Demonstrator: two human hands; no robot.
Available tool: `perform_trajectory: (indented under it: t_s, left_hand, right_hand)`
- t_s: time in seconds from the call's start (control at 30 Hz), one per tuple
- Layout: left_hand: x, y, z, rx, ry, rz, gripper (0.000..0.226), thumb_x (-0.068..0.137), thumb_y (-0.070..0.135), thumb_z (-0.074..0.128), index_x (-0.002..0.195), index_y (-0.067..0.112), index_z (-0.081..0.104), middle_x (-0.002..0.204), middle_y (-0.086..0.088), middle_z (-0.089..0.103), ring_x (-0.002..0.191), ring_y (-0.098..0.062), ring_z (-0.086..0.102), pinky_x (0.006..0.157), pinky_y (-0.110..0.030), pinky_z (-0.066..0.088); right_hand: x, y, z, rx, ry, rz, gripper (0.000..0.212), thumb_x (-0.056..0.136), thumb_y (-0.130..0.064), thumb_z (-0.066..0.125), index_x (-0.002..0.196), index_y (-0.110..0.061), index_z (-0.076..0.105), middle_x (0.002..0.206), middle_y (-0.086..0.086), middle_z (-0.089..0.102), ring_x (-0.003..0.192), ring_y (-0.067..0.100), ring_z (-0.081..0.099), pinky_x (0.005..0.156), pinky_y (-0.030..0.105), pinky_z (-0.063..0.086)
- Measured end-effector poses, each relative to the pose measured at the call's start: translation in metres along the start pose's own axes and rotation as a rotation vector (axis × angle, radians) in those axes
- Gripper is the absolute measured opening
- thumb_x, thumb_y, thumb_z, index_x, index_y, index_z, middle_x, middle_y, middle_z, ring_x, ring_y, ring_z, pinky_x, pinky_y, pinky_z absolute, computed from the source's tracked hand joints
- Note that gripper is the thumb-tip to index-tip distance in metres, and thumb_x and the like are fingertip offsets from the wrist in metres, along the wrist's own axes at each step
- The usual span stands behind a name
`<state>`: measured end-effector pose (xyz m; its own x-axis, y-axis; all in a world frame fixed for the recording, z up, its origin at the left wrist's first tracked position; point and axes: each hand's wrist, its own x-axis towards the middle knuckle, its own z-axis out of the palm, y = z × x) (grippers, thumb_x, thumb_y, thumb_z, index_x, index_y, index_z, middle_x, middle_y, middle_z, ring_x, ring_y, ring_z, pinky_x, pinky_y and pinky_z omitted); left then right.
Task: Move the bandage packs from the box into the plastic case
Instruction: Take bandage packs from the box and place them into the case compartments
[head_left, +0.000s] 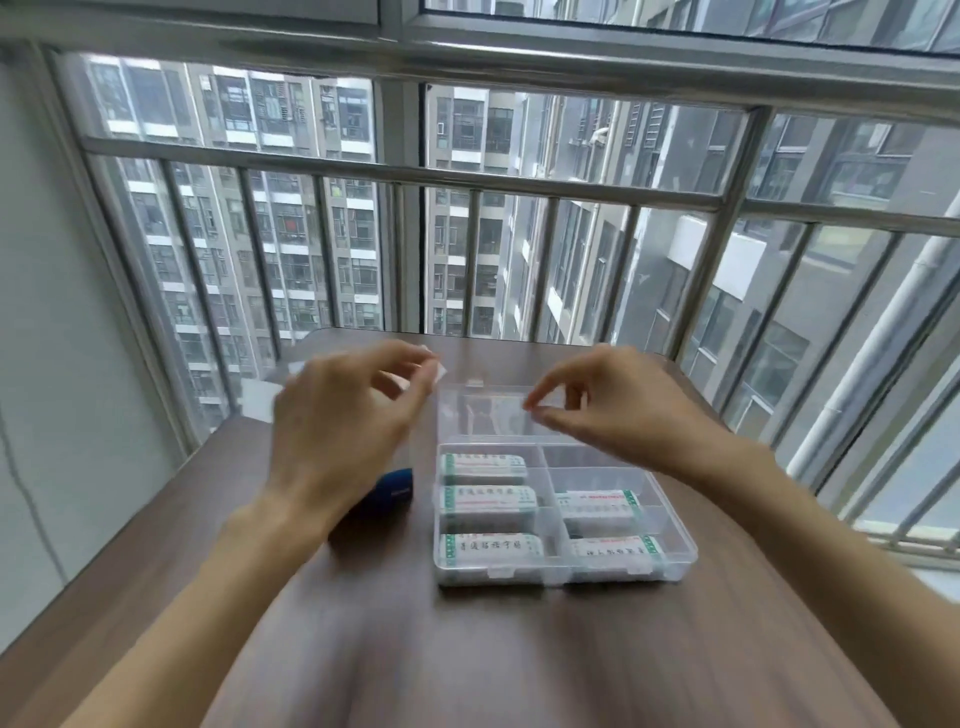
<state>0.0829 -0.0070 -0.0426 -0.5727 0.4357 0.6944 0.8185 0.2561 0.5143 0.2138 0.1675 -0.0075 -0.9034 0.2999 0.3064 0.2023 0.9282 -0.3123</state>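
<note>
On the brown worktop (363, 639), toward its right side, sits a clear plastic case (563, 514) with its lid (488, 415) swung back toward the far edge. Dividers split the case into compartments. Three bandage packs fill the left column: one at the far end (484, 466), one in the middle (488, 502) and one nearest the person (491, 552). Two more lie in the right column, a middle one (597, 505) and a near one (615, 555). The far right compartments look unfilled through the clear plastic. All the packs are white with green end stripes and dark print, each lying flat and lengthwise across its compartment.

Just left of the case, partly hidden behind the left wrist, lies a dark blue object (396, 486); what it is cannot be told. Something pale and blurred (262, 397) rests near the far left corner of the worktop.

Both hands hover above the worktop, apart from each other. The left hand (343, 415) is raised left of the lid, its fingers (415, 358) curled, thumb and forefinger pinching a small white piece (440, 370). The right hand (608, 405) hangs over the lid's right part, fingers (545, 387) curled with thumb and forefinger tips drawn close together; whether they pinch anything cannot be told.

Beyond the far edge, a metal railing (467, 179) and window (519, 62) face tall apartment blocks (260, 234).
</note>
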Motion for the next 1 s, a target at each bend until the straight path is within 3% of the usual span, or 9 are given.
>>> perform_trajectory:
  t_s: [0.2,0.33,0.43,0.5,0.57,0.63,0.8,0.9,1.0]
  left_hand:
    - [-0.017,-0.054,-0.021,0.067,0.255,-0.182,0.022,0.077,0.029,0.076,0.098,0.025,0.070,0.086,0.012,0.066,0.074,-0.004,0.060,0.066,-0.025,0.048]
    - [-0.027,-0.068,-0.012,0.011,0.313,-0.309,0.053,0.075,0.026,0.077,0.123,0.022,0.055,0.113,0.009,0.055,0.098,-0.009,0.048,0.086,-0.028,0.043]
    - [-0.028,-0.059,-0.005,-0.414,0.357,-0.526,0.052,0.082,0.019,0.072,0.128,0.022,0.048,0.108,0.020,0.053,0.096,0.015,0.050,0.085,-0.003,0.039]
    - [-0.030,-0.063,-0.002,-0.503,0.361,-0.518,0.040,0.084,0.018,0.071,0.120,0.026,0.054,0.106,0.022,0.058,0.099,0.009,0.055,0.087,-0.005,0.042]
    - [-0.033,-0.073,0.001,-0.494,0.335,-0.500,0.022,0.083,0.023,0.072,0.101,0.035,0.066,0.098,0.014,0.070,0.096,-0.006,0.064,0.089,-0.033,0.053]
    - [-0.036,-0.080,0.001,-0.470,0.294,-0.495,0.014,0.081,0.032,0.073,0.090,0.042,0.069,0.093,0.013,0.073,0.094,-0.008,0.067,0.086,-0.043,0.053]
    - [-0.037,-0.074,-0.002,-0.478,0.255,-0.451,0.008,0.076,0.044,0.067,0.084,0.045,0.065,0.100,0.014,0.068,0.094,0.006,0.061,0.081,-0.013,0.045]
    - [-0.038,-0.071,-0.002,-0.526,0.299,-0.471,0.004,0.078,0.037,0.071,0.081,0.035,0.070,0.093,0.006,0.071,0.086,-0.002,0.066,0.078,-0.023,0.051]
    - [-0.036,-0.068,-0.005,-0.583,0.377,-0.496,0.009,0.080,0.025,0.074,0.076,0.031,0.069,0.092,-0.002,0.070,0.076,0.001,0.065,0.068,-0.013,0.050]
  right_hand:
    - [0.028,-0.066,0.061,-0.007,0.078,-0.248,0.039,0.083,-0.045,0.065,0.120,-0.034,0.060,0.073,-0.020,0.039,0.074,0.002,0.043,0.064,0.023,0.036]
    - [0.036,-0.072,0.092,-0.057,0.184,-0.254,0.013,0.083,-0.032,0.068,0.096,-0.027,0.069,0.083,-0.011,0.057,0.081,0.012,0.057,0.060,0.025,0.038]
    - [0.034,-0.070,0.103,-0.046,0.347,-0.281,0.011,0.070,-0.023,0.080,0.069,-0.026,0.069,0.065,-0.011,0.057,0.061,0.012,0.056,0.049,0.020,0.035]
    - [0.031,-0.067,0.112,-0.052,0.375,-0.271,0.015,0.067,-0.020,0.080,0.063,-0.025,0.067,0.062,-0.010,0.056,0.055,0.012,0.054,0.046,0.017,0.029]
    - [0.028,-0.063,0.120,-0.051,0.338,-0.252,0.014,0.066,-0.022,0.081,0.065,-0.028,0.069,0.063,-0.011,0.057,0.052,0.011,0.054,0.045,0.016,0.027]
    - [0.023,-0.060,0.126,-0.082,0.275,-0.242,0.007,0.069,-0.027,0.075,0.071,-0.034,0.073,0.063,-0.015,0.057,0.053,0.007,0.056,0.047,0.015,0.026]
    - [0.022,-0.066,0.122,0.017,0.302,-0.262,0.024,0.075,-0.019,0.055,0.086,-0.028,0.075,0.082,-0.018,0.064,0.076,0.006,0.054,0.056,0.013,0.037]
    - [0.034,-0.075,0.117,-0.211,0.319,-0.276,0.022,0.071,-0.010,0.064,0.084,-0.026,0.073,0.086,-0.013,0.068,0.083,0.012,0.051,0.054,0.019,0.039]
    - [0.045,-0.081,0.123,-0.413,0.239,-0.303,0.018,0.060,-0.012,0.070,0.074,-0.022,0.065,0.070,-0.007,0.065,0.082,0.020,0.055,0.059,0.026,0.036]
